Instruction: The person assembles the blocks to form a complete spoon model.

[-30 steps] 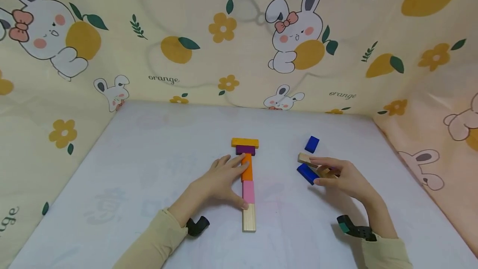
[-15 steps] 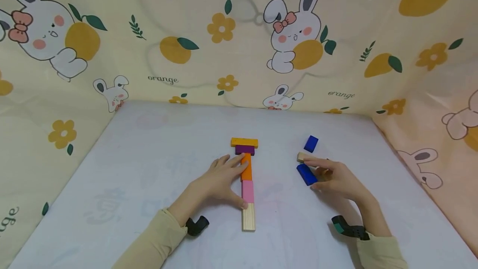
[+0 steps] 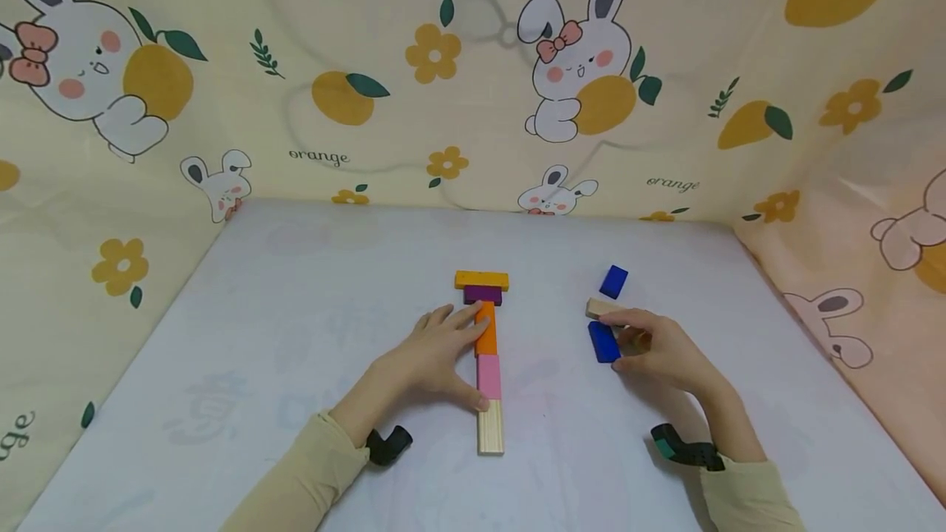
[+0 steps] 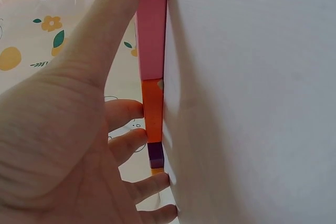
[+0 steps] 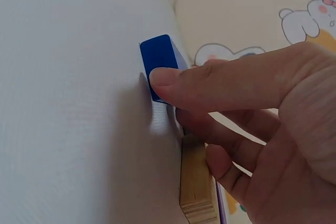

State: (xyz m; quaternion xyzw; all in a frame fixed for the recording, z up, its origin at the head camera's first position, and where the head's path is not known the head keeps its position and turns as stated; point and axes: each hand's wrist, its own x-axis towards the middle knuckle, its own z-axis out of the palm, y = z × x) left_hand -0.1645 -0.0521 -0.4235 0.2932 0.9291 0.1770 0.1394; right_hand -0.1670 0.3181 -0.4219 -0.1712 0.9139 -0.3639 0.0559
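Note:
A line of wooden blocks runs toward the person: a yellow block [image 3: 482, 280] crosswise at the far end, then a purple block [image 3: 483, 295], orange block [image 3: 486, 335], pink block [image 3: 489, 376] and natural wood block [image 3: 491, 429]. My left hand [image 3: 432, 355] lies along its left side with fingers spread, fingertips at the orange block and thumb by the pink-wood joint. To the right, my right hand [image 3: 668, 351] pinches a blue block [image 3: 604, 341] with thumb and forefinger. Its other fingers curl near a natural wood block [image 5: 195, 174], partly hidden under the hand.
A second blue block [image 3: 613, 282] and a pale wood block [image 3: 600, 308] lie beyond the right hand. The white tabletop [image 3: 296, 286] meets a printed cloth backdrop [image 3: 384, 39] at the back and sides. Both wrists wear dark camera mounts [image 3: 390, 446].
The right hand has shifted slightly left, and the blue block at its fingers has turned from slanting to nearly pointing away from the person. The left hand and the line of blocks stay put.

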